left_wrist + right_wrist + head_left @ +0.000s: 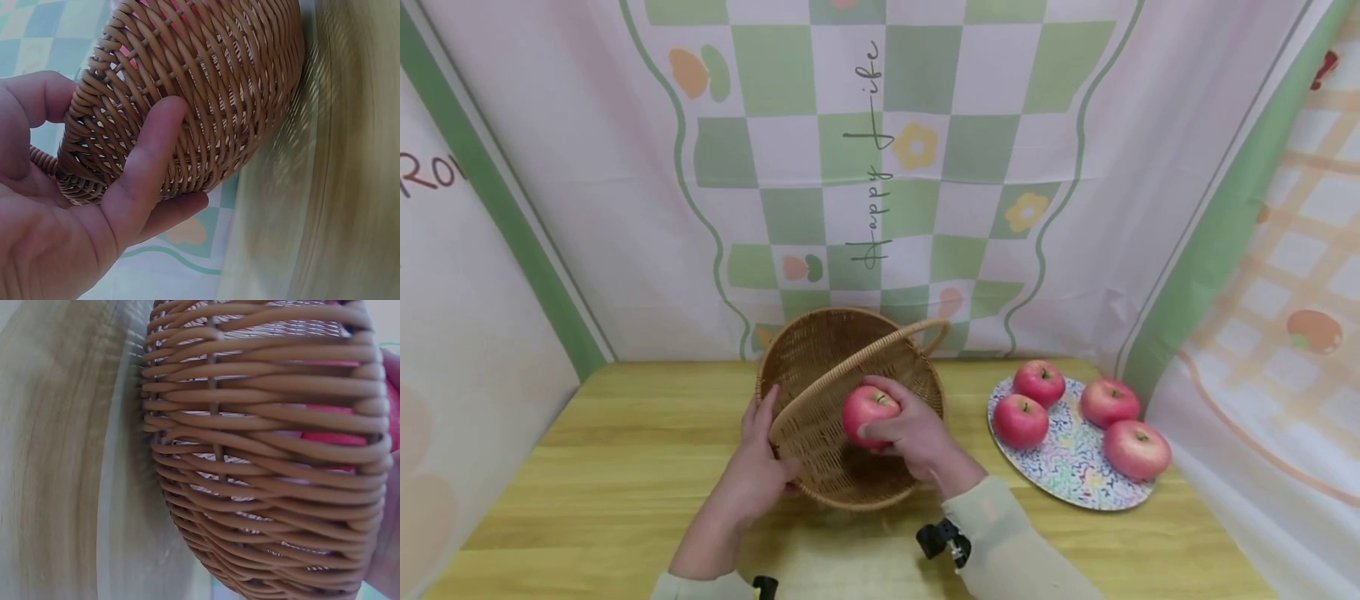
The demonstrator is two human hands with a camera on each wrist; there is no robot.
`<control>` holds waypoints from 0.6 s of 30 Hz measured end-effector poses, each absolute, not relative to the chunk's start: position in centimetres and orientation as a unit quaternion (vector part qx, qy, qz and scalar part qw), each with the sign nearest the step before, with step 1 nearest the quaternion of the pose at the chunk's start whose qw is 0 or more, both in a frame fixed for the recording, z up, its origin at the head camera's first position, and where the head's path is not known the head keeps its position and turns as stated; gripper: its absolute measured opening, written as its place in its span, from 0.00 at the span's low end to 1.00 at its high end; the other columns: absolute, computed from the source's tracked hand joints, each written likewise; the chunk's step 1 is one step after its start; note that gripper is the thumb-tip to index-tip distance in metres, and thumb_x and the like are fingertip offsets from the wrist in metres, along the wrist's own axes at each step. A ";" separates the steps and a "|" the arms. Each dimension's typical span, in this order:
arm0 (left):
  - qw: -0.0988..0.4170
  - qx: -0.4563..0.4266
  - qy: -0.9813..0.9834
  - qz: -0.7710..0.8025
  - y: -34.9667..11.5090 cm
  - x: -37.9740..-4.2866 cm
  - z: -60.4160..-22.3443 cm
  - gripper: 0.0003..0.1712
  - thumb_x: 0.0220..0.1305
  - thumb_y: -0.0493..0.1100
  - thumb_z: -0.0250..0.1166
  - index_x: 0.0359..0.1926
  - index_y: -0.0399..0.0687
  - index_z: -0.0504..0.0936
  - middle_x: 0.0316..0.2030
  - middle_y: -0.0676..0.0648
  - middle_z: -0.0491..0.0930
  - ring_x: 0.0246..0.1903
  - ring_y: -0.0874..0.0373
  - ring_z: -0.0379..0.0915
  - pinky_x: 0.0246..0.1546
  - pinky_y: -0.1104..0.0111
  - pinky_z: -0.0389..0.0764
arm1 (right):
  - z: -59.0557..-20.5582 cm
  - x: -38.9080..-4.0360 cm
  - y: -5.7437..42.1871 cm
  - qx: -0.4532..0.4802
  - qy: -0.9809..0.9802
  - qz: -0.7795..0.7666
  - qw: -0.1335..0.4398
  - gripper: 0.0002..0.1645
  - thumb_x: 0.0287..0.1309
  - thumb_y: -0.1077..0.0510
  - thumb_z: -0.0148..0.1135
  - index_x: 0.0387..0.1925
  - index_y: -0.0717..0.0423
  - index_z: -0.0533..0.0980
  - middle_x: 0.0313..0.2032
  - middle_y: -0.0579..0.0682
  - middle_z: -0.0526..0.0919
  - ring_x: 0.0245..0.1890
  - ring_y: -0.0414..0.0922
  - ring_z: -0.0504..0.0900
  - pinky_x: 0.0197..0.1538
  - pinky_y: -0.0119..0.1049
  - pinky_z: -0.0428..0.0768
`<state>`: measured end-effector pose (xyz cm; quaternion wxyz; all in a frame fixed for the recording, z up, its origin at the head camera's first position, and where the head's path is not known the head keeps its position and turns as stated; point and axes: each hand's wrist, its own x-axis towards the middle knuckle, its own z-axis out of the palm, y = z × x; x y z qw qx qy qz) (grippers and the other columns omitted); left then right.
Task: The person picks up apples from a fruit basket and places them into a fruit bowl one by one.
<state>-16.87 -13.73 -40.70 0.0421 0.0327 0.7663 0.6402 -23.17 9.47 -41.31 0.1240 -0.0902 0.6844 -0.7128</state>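
A round wicker basket [827, 350] with an arched handle stands on the table, its inside visible in the head view. My right hand [917, 429] grips a red apple [859, 410] over the basket's opening, thumb across its front. Through the weave in the right wrist view, patches of the apple [331, 434] show behind the basket wall [262, 462]. At the basket's left rim, my left hand [760, 467] holds on near the handle's base. In the left wrist view its thumb is over the rim and its fingers [147, 153] lie along the woven outside.
To the right, a speckled oval plate [1067, 475] carries several red apples [1137, 451]. The wooden table [647, 467] meets a checked cloth backdrop [917, 208] behind the basket. Printed panels stand at the left and right sides. Each wrist wears a black mount [943, 542].
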 end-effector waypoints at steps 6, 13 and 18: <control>0.051 0.027 0.761 0.646 -13.8 -16.9 -40.8 0.64 0.56 0.21 0.59 0.80 0.69 0.35 0.75 0.46 0.15 0.23 0.50 0.69 0.28 0.52 0.84 | -40.7 -22.6 10.0 -0.093 0.681 -0.716 0.120 0.48 0.43 0.72 0.71 0.68 0.48 0.71 0.61 0.63 0.69 0.47 0.56 0.78 0.35 0.41 0.82; 0.055 0.015 0.751 0.657 -13.9 -16.9 -40.9 0.64 0.56 0.20 0.58 0.79 0.71 0.36 0.75 0.49 0.14 0.23 0.50 0.70 0.31 0.50 0.85 | -39.5 -21.7 11.3 -0.111 0.660 -0.731 0.132 0.48 0.44 0.74 0.70 0.69 0.51 0.68 0.60 0.64 0.70 0.47 0.55 0.79 0.39 0.42 0.84; 0.056 0.019 0.749 0.660 -14.0 -16.9 -40.9 0.64 0.57 0.21 0.59 0.80 0.70 0.35 0.74 0.48 0.14 0.24 0.46 0.72 0.31 0.50 0.85 | -38.4 -20.9 12.8 -0.120 0.643 -0.744 0.139 0.49 0.46 0.74 0.69 0.71 0.52 0.66 0.62 0.64 0.66 0.49 0.55 0.77 0.42 0.41 0.84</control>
